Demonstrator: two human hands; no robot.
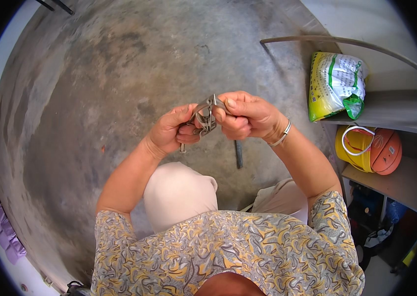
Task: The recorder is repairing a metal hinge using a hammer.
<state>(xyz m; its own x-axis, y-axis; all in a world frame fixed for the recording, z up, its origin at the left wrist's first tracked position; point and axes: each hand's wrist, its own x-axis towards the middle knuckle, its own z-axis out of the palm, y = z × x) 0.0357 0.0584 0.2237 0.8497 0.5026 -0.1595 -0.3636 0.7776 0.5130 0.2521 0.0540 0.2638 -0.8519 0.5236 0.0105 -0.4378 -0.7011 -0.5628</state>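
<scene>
Between my two hands, above my knees, is a grey metal clamp-like piece with curved bands and thin wire-like parts. My left hand has its fingers closed round one side of it. A short metal pin end sticks out below that hand. With thumb and fingers pressed together, my right hand pinches a curved end at the other side. My fingers hide parts of the piece, so its exact kind cannot be made out. A dark rod shows just below my right hand.
Bare concrete floor spreads ahead. At the right stands a shelf with a yellow-and-white printed bag, a yellow bucket and an orange basketball. A purple segmented object lies by the left wall.
</scene>
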